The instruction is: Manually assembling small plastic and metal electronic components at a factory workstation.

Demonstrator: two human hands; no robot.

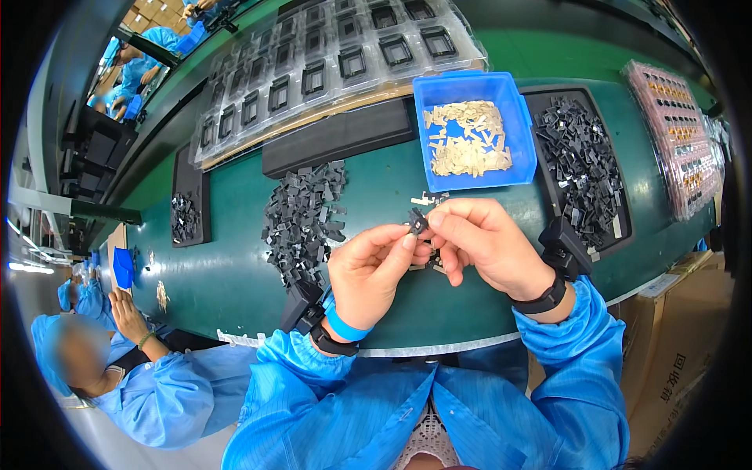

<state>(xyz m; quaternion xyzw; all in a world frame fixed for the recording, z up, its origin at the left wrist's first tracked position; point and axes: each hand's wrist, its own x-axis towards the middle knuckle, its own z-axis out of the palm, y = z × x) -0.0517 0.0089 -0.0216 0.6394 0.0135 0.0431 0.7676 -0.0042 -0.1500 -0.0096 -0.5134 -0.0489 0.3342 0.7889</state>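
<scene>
Over the green table, both my hands meet at one small black plastic part [417, 220]. My left hand [368, 270] pinches it between thumb and forefinger. The thumb and forefinger of my right hand [482, 239] close on its right side; whether they also hold something smaller is hidden. Left of my hands lies a heap of small black plastic parts [301, 219]. Just beyond my fingers are a few cream-coloured strips [427, 200], and some small dark bits lie partly hidden beneath my hands. A blue bin [525, 157] with many cream pieces [470, 141] stands behind.
A black tray [623, 196] full of black parts lies right, beside stacked clear trays [674, 141]. Trays of black frames [337, 66] stand at the back over a dark foam block [337, 141]. A smaller black tray [192, 227] sits left. A co-worker [157, 384] sits at left.
</scene>
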